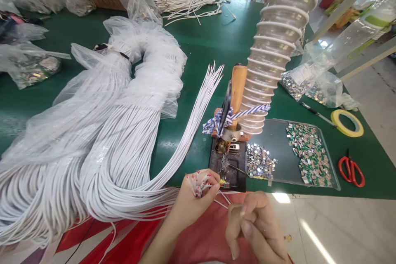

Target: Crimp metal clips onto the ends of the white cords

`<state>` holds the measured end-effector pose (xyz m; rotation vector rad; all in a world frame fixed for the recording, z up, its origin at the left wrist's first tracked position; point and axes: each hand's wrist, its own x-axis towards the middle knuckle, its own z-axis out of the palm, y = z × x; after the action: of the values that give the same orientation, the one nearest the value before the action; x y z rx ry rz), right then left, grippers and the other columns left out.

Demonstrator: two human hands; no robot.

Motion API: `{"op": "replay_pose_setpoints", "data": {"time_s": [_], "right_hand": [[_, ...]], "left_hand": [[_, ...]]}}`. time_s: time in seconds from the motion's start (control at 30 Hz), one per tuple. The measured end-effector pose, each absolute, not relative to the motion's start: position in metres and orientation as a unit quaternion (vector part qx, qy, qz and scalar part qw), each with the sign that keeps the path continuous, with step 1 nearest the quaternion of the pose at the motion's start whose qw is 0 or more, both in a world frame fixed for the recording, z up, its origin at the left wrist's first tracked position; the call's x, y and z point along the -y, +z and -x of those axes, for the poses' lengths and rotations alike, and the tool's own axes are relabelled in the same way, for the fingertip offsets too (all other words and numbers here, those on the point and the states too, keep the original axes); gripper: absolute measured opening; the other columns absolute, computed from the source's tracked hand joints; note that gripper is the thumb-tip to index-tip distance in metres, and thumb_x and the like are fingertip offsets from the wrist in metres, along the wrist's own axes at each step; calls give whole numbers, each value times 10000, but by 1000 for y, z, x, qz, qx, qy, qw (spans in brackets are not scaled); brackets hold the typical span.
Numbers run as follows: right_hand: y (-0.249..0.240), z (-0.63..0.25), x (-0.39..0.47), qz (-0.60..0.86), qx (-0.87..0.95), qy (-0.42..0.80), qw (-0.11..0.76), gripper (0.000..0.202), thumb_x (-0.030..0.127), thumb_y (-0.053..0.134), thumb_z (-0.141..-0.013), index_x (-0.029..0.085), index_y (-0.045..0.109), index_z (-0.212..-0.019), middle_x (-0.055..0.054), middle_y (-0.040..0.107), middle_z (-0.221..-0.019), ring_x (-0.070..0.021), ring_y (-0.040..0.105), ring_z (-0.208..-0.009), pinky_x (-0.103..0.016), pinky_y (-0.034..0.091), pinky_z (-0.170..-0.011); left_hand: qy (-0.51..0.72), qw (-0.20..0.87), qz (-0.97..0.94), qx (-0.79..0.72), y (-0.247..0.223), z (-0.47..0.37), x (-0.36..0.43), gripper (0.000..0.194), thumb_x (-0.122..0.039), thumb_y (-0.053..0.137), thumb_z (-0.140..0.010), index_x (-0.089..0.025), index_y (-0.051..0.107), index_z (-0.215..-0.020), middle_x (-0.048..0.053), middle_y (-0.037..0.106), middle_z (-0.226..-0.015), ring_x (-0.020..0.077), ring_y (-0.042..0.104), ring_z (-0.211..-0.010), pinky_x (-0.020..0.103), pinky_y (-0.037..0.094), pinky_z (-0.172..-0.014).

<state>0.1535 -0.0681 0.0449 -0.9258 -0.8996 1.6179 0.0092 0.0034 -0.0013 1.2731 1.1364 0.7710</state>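
Right hand nearest me curls, though I cannot tell whether its fingers meet; my left hand clamps its fingers around red-tipped wires by the counter.

Cable bundles, a ribbed duct and small connectors show an assembly workshop.

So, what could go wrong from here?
The left grip is near the black base below the wooden-handled tool; if hot, which I cannot tell, the tool might burn it. The red-tipped wire ends stick out at different angles, so some could slip or tangle. The red scissors lie near the front edge of the green table and might be knocked off.
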Motion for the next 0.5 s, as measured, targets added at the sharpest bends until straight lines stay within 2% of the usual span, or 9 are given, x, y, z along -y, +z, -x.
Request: {"op": "replay_pose_setpoints", "data": {"time_s": [0.23, 0.5], "right_hand": [[50, -156, 68, 421, 352, 689, 473, 313, 598, 490, -953, 290, 431, -952, 26, 585, -573, -167, 487, -519, -301, 412, -595], [49, -155, 68, 408, 339, 693, 489, 288, 576, 493, -963, 294, 435, -969, 32, 581, -572, -169, 492, -519, -282, 377, -570]], "left_hand": [[331, 589, -552, -488, -1, -9, -3, 204, -189, 587, -787, -174, 600, -584, 31, 633, -689, 156, 576, -647, 256, 466, -642], [335, 587, -557, -483, -3, -9, -2, 212, -179, 584, -796, -167, 593, -584, 31, 636, -699, 147, 575, -640, 248, 461, -629]]}}
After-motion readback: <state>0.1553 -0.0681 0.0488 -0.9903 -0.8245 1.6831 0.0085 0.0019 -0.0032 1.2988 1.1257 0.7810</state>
